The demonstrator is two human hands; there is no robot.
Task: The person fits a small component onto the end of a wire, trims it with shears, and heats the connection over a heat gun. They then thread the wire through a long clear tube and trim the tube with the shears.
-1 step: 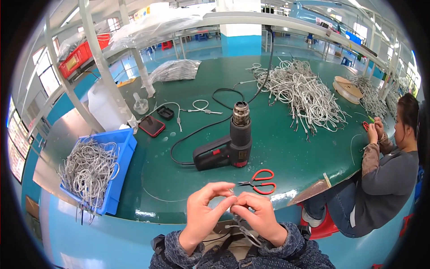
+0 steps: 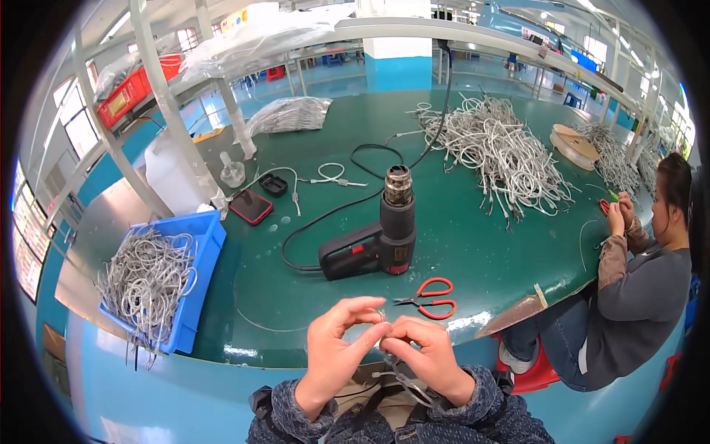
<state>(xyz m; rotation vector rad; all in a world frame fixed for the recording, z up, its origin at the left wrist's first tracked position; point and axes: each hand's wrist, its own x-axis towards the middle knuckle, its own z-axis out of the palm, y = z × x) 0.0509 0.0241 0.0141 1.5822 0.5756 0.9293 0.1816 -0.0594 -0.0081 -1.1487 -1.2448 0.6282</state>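
Fingertips of my left hand [image 2: 333, 344] and my right hand [image 2: 433, 359] meet just over the near edge of the table. Both pinch the thin wire end of a grey cable [image 2: 401, 379], whose loose length hangs below the right hand. The fingers cover most of the pinched part. Just beyond the hands, red-handled scissors [image 2: 435, 298] lie with their blades toward the left. A black heat gun [image 2: 396, 229] stands behind them, nozzle up and handle to the left.
On the left is a blue bin [image 2: 209, 255] of grey cables. A phone [image 2: 251, 208] lies near a plastic bottle [image 2: 232, 172]. Farther back are a large cable pile [image 2: 495, 148] and a spool [image 2: 574, 146]. A co-worker [image 2: 636, 296] sits at the right, hands raised over the table edge.
My left index finger has lifted very slightly. Both hands keep their pinch in the same place, and the tools on the table have not moved.
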